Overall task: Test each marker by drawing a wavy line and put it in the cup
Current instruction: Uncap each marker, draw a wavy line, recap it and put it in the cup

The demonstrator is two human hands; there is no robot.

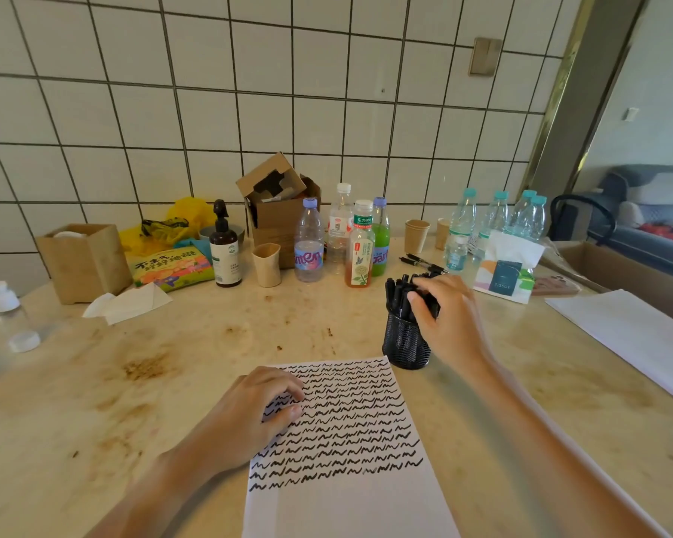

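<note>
A black mesh cup (404,345) stands on the table just beyond the paper's far right corner, packed with several black markers (398,292). My right hand (445,318) sits over the cup's top with its fingers curled round the marker tops. A white sheet of paper (350,502) lies in front of me, most of it covered with rows of black wavy lines. My left hand (249,411) rests on the sheet's left edge, fingers loosely bent, holding nothing. Two more black pens (418,260) lie on the table behind the cup.
Several drink bottles (309,242), paper cups (416,235), a pump bottle (224,250) and a cardboard box (276,211) line the back by the tiled wall. A tissue pack (508,271) lies right of the cup; white sheets (630,335) lie far right.
</note>
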